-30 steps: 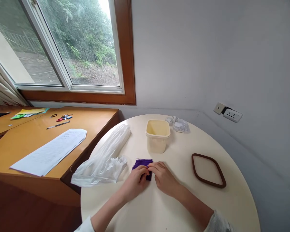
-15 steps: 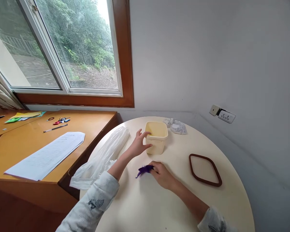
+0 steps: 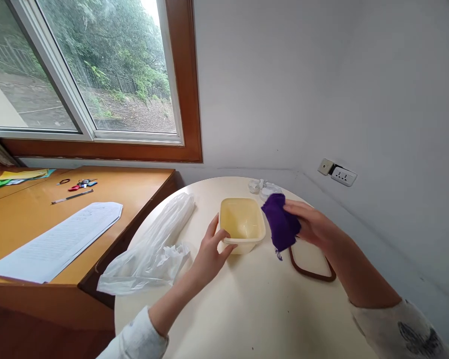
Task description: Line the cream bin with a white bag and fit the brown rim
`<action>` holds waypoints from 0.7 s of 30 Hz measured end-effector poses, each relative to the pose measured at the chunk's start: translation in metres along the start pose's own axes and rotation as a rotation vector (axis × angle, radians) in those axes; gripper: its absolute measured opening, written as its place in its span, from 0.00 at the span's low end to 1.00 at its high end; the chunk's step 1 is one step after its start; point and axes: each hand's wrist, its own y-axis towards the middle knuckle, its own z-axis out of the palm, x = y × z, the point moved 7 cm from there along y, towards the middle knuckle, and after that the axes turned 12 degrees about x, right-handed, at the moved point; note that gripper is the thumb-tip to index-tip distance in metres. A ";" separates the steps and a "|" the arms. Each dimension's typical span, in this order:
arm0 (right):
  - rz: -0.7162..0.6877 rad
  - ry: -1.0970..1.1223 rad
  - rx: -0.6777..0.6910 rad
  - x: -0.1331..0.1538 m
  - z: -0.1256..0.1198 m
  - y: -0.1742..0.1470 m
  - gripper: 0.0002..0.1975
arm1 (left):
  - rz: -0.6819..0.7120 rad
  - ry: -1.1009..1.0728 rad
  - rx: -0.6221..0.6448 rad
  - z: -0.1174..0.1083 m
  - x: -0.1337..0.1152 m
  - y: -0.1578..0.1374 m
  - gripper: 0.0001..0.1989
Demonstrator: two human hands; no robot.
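Observation:
My left hand (image 3: 210,252) grips the near left corner of a pale yellow plastic container (image 3: 260,239), its fingers at the rim and side. The container stands on the round table, and its inside, as far as it shows, holds nothing. My right hand (image 3: 314,222) is closed on a purple drawstring pouch (image 3: 282,224), held up just right of the container. The pouch hangs loosely, with its cord end low. Beneath the right hand lies a brown-rimmed, rounded-square lid or frame (image 3: 310,273), partly hidden by the hand and pouch.
A crumpled white plastic bag (image 3: 153,249) lies along the left of the round table (image 3: 239,309). Behind the container is a small clear bag (image 3: 264,187) with white items. The wooden desk at left carries paper sheets (image 3: 60,239), a pen (image 3: 72,197) and keys (image 3: 83,184).
My left hand has taken hold of the container, which is nearer and turned or tipped towards me. My right hand has lifted the purple pouch up and to the right.

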 end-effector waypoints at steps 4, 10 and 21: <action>0.075 -0.375 0.107 0.000 0.022 0.042 0.13 | -0.004 0.063 -0.011 0.009 -0.009 -0.016 0.01; 0.152 -1.361 -0.116 -0.017 0.043 0.066 0.13 | -0.052 0.130 -0.030 0.017 -0.012 -0.024 0.03; 0.403 -1.504 0.400 -0.072 0.074 0.047 0.12 | 0.063 -0.024 0.040 0.015 -0.004 -0.027 0.44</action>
